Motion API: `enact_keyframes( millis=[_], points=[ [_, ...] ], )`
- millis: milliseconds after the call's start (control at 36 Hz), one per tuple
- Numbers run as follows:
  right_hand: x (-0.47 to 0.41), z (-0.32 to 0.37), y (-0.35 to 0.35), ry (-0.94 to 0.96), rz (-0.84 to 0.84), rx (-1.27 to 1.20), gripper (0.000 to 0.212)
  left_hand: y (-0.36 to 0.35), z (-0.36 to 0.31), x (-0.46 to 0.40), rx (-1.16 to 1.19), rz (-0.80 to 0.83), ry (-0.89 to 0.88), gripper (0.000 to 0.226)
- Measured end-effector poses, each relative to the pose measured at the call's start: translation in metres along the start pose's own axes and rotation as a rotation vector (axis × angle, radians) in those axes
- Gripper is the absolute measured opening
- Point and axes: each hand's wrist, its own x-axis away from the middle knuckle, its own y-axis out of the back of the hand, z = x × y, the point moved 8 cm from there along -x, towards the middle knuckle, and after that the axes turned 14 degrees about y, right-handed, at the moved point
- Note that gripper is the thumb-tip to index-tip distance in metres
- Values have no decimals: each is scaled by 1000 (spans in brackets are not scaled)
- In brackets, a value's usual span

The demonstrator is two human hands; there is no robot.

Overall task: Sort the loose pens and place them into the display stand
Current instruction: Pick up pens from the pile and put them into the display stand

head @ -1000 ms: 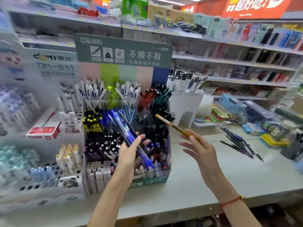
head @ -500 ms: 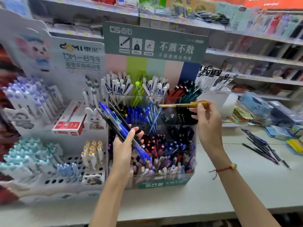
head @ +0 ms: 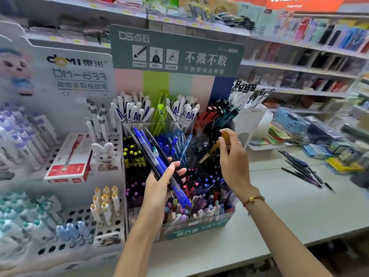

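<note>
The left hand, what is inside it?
The left hand grips a bundle of blue and black pens, slanted up to the left. The palm covers their middle, so the exact count stays hidden.

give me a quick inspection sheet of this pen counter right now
surface: pale counter, bare at front right
job's things: tiered display stand crowded with pens; loose dark pens lying on counter at right
clutter: white peg stand, red pen box, rabbit figure, packets at far right
hands: left hand grips a bundle of blue and black pens; right hand pinches a yellow pen over the stand
cables: nothing seen
surroundings: stocked shop shelves behind
</note>
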Motion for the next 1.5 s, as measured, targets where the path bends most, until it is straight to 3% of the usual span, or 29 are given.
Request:
enact_keyframes(
  millis=[111,167,250,333,500,611,694,833,917,972,1083,1222,1417,1500],
  points=[
    [0,9,28,27,-262,-10,36,0,8,0,13,20,24,17],
    [-2,12,29,60,-281,1,35,0,9,-1,2,22,33,16],
    [-6,14,7,135,-77,75,29,-3,9,-4,16,24,60,15],
    [-6,7,-20,128,135,68,35,-6,7,-6,24,37,78,16],
    [-6,4,-32,187,190,291,16,-7,7,-5,75,125,102,19],
    [0,1,-33,176,196,357,24,-9,5,-2,20,165,84,22],
    [6,12,-25,90,177,237,29,-10,7,-2,-107,176,72,18],
    [23,35,-26,-311,268,-344,15,-23,17,-2,-270,242,73,16],
    [35,40,-26,-441,306,-492,17,-35,17,0,-327,267,41,21],
    [41,34,-21,-514,238,-576,17,-42,19,0,-358,290,30,22],
    [44,12,-4,-533,114,-502,13,-50,20,-6,-400,280,15,19],
    [39,-12,22,-679,-97,-640,16,-60,31,-10,-266,324,124,13],
    [42,-68,50,-667,378,-280,30,-44,34,-26,-173,194,153,14],
    [28,-68,61,-536,483,-81,26,-44,34,-27,-179,211,161,14]
  ],
)
